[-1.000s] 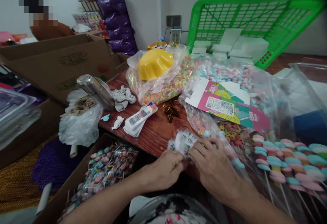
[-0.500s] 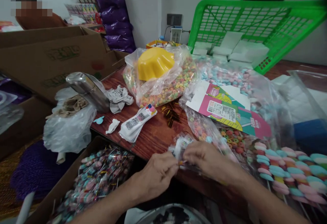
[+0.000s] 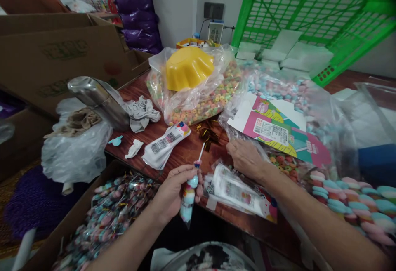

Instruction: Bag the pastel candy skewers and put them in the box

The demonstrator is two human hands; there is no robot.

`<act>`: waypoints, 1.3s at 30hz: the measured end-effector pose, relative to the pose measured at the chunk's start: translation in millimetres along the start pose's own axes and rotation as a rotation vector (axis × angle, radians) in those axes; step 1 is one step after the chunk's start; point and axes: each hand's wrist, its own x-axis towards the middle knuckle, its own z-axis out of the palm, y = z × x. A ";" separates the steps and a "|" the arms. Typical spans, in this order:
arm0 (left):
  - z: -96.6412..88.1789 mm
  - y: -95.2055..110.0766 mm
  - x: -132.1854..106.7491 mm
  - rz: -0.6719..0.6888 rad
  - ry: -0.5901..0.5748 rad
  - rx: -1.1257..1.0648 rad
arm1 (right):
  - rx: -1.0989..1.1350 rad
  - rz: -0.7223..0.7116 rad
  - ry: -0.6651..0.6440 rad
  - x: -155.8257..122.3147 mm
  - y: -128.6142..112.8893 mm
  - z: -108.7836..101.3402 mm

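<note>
My left hand [image 3: 181, 188] is closed around a wrapped marshmallow stick [image 3: 187, 205], its white stick pointing up and the clear wrapper's tip hanging down. My right hand [image 3: 246, 155] is over the table with fingers curled, beside the edge of a clear candy bag; its fingertips are hidden, so what they hold, if anything, does not show. Gold twist ties [image 3: 208, 135] lie just left of it. Below it, printed clear wrappers [image 3: 236, 192] are spread at the table's front edge. A second stack of printed wrappers [image 3: 163, 145] lies further left.
A box of wrapped marshmallow sticks [image 3: 114, 213] is below left. Unwrapped marshmallow sticks [image 3: 349, 205] lie at the right. Behind are a yellow bowl [image 3: 188, 69] on a bag of candy rings, a printed card [image 3: 275, 130], a steel flask [image 3: 99, 102] and a green basket [image 3: 297, 11].
My hands have moved apart. The left now shows the wrapped marshmallow stick upended, further from the wrappers; the right has risen off the wrappers toward the gold ties. The view has shifted slightly.
</note>
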 end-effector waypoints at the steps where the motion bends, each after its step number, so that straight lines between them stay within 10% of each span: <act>1: 1.9 1.6 0.8 -0.003 0.008 -0.009 | 0.004 -0.003 0.027 -4.0 1.7 -3.2; 11: 49.0 -32.9 12.1 0.062 -0.021 0.129 | 0.475 -0.053 0.650 -70.3 -63.1 -29.4; 17: 66.1 -47.9 5.4 0.277 -0.160 0.360 | 0.371 0.011 0.778 -93.1 -59.4 -16.8; 27: 78.2 -55.6 7.1 0.091 -0.062 0.147 | 0.523 0.073 0.892 -114.7 -62.7 -6.8; 33: 81.0 -53.6 4.7 -0.010 -0.132 0.244 | 1.243 0.408 0.577 -129.4 -65.4 3.1; 36: 77.8 -51.8 2.2 -0.096 -0.201 0.340 | 1.587 0.356 0.214 -135.5 -54.8 3.4; 39: 71.7 -48.9 0.3 -0.257 -0.289 0.427 | 1.449 0.200 0.126 -142.5 -44.9 -6.0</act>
